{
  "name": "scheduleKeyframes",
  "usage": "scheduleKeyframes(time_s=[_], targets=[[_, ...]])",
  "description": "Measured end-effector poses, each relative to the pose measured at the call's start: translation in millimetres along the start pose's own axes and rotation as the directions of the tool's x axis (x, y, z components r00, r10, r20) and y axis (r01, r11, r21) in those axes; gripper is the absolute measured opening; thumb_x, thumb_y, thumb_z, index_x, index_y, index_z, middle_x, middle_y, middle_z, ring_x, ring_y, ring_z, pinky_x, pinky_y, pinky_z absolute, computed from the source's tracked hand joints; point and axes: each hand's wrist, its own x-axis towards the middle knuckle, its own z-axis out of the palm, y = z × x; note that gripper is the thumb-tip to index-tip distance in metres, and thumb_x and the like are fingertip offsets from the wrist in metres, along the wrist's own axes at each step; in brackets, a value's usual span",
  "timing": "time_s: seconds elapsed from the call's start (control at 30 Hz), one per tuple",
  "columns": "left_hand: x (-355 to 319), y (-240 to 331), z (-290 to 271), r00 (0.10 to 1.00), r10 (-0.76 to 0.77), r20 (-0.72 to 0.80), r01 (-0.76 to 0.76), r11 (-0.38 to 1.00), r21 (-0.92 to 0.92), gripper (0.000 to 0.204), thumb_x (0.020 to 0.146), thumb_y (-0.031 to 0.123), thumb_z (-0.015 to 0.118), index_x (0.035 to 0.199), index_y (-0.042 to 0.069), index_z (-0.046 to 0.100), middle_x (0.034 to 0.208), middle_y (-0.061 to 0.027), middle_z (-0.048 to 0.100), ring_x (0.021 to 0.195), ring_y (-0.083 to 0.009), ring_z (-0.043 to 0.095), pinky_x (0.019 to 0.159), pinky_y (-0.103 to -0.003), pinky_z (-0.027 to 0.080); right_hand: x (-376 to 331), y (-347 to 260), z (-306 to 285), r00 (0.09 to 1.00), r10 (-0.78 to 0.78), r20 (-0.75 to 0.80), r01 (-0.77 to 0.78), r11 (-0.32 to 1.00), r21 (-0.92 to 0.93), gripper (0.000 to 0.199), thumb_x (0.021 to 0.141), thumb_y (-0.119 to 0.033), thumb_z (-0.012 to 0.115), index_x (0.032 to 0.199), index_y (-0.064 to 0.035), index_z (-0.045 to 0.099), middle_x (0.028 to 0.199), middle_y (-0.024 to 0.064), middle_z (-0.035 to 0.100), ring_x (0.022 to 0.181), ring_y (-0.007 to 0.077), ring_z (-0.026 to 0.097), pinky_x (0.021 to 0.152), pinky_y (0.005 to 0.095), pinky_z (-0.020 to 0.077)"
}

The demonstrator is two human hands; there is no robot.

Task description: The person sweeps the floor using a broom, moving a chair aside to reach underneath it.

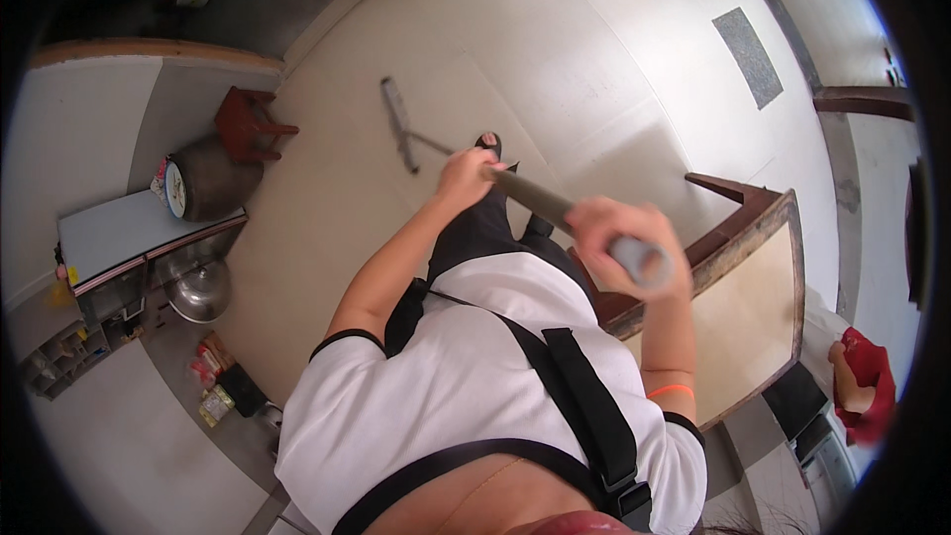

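Observation:
A long grey-brown pole [540,200] slants across in front of my body. It belongs to what looks like a flat mop, whose narrow grey head [399,121] lies on the floor ahead and to the left. Lower on the pole, my left hand [466,178] is wrapped round it. My right hand [629,238] grips close to the top end, with the round grey end cap [639,263] sticking out toward me. Motion slightly blurs the right hand and the mop head. My sandalled foot [488,143] shows just beyond the left hand.
A wooden table [723,312] stands close on my right. To the left are a red stool [253,126], a large dark barrel [213,178], a counter [139,233] and a metal pot lid [198,287]. A grey mat [749,57] lies at the far right of the pale tiled floor [545,30].

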Motion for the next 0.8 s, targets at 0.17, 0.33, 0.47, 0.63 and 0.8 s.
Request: scheduleKeyframes(time_s=[0.17, 0.33, 0.47, 0.63, 0.8], targets=[[-9.5, -188.2, -29.9, 0.961, -0.273, -0.037, 0.274, 0.961, 0.043, 0.015, 0.074, 0.021, 0.058, 0.073, 0.006, 0.059, 0.076, -0.0159, 0.057, 0.076, -0.0333, 0.055, 0.065, -0.04, 0.043, 114.2, 108.0, 65.8, 0.965, 0.197, 0.173, -0.239, 0.933, 0.27, 0.007, 0.073, 0.002, 0.053, 0.078, -0.003, 0.052, 0.066, -0.0008, 0.049, 0.064, 0.0077, 0.047, 0.061, 0.0216, 0.0396], [25.0, -236.4, -46.5, 0.967, -0.247, 0.059, 0.249, 0.968, -0.031, 0.014, 0.074, 0.021, 0.055, 0.076, 0.007, 0.06, 0.075, -0.0135, 0.059, 0.074, -0.032, 0.056, 0.063, -0.04, 0.044, 185.2, 148.1, 76.4, 0.95, 0.242, 0.197, -0.283, 0.935, 0.216, 0.004, 0.073, 0.0, 0.054, 0.075, -0.0022, 0.051, 0.07, 0.0003, 0.05, 0.066, 0.0077, 0.048, 0.06, 0.0209, 0.0394], [112.5, -172.0, -31.3, 0.979, -0.019, 0.205, 0.041, 0.994, -0.105, 0.01, 0.07, 0.013, 0.057, 0.078, 0.006, 0.057, 0.073, -0.0133, 0.058, 0.073, -0.0311, 0.057, 0.061, -0.038, 0.043, 193.0, 100.3, 4.5, 0.926, 0.377, 0.032, -0.378, 0.921, 0.096, 0.005, 0.07, 0.0, 0.056, 0.072, -0.0031, 0.052, 0.072, 0.0022, 0.053, 0.066, 0.0099, 0.049, 0.066, 0.0241, 0.0414], [204.6, -57.7, -1.2, 0.961, 0.236, 0.146, -0.173, 0.921, -0.349, 0.003, 0.069, 0.012, 0.057, 0.068, 0.011, 0.055, 0.065, -0.0112, 0.054, 0.071, -0.0308, 0.048, 0.067, -0.037, 0.039, 182.0, 15.1, -42.9, 0.931, 0.305, -0.201, -0.343, 0.92, -0.192, 0.006, 0.066, 0.0, 0.055, 0.067, -0.0037, 0.05, 0.064, 0.004, 0.051, 0.063, 0.0159, 0.05, 0.083, 0.0362, 0.0394], [261.7, 16.3, -6.2, 0.895, 0.399, 0.199, -0.296, 0.865, -0.405, 0.004, 0.071, 0.011, 0.056, 0.07, 0.007, 0.056, 0.072, -0.0109, 0.059, 0.078, -0.0302, 0.053, 0.068, -0.038, 0.041, 189.5, -17.2, -47.7, 0.939, 0.189, -0.287, -0.295, 0.872, -0.391, 0.011, 0.056, 0.002, 0.055, 0.06, -0.006, 0.049, 0.059, 0.0032, 0.05, 0.059, 0.0184, 0.05, 0.078, 0.0364, 0.0416]])
